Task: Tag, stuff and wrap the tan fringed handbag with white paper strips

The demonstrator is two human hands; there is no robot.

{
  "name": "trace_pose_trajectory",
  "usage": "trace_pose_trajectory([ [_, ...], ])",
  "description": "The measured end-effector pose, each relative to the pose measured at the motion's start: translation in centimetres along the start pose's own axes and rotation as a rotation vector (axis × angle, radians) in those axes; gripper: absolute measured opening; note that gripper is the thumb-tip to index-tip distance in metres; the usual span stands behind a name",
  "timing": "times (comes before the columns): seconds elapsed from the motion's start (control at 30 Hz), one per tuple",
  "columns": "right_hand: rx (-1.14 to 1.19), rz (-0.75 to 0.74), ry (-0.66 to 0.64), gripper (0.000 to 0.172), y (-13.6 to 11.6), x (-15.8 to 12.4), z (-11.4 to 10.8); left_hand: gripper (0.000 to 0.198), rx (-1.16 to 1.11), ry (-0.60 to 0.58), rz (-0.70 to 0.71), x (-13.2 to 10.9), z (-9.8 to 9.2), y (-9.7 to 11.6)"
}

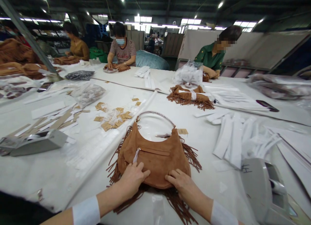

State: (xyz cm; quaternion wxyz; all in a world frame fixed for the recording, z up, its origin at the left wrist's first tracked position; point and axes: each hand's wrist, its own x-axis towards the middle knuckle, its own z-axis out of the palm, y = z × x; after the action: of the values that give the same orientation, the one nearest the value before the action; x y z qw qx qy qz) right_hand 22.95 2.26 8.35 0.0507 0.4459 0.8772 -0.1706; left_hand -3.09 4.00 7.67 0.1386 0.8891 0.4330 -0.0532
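A brown suede handbag (155,160) lies on the white table in front of me, its curved strap (157,113) pointing away. Long fringe (193,153) spreads from its sides and from under its bottom edge. On the front is a zip pocket with a pale-wrapped zip pull (136,155). My left hand (134,177) grips the bag's lower left, bent fingers pressing into the suede just below the pull. At the lower right edge, my right hand (181,183) has its fingers over the bag; its thumb is hidden. A tan tag (182,131) sits beside the strap's right end.
Tape dispensers (264,189) (36,142) stand at right and left. Tan tags (119,118) lie scattered beyond the bag. White paper strips (234,137) are heaped at right. A wrapped fringed bag (190,95) lies farther back. Several co-workers (122,50) work across the table.
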Motion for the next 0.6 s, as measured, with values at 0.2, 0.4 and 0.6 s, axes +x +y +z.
trace_pose_trajectory([
  [0.2,-0.068,0.025,-0.063,0.067,-0.7,0.1,-0.4,0.049,0.048,0.05,0.098,0.3,0.1,0.8],
  [0.4,-0.104,0.021,-0.197,0.065,-2.2,0.8,-1.6,0.035,0.04,0.046,0.156,0.1,1.5,1.0],
  [0.6,-0.145,0.048,-0.254,0.072,-1.9,3.0,-2.1,0.047,-0.056,-0.184,0.117,1.9,-1.4,0.0],
])
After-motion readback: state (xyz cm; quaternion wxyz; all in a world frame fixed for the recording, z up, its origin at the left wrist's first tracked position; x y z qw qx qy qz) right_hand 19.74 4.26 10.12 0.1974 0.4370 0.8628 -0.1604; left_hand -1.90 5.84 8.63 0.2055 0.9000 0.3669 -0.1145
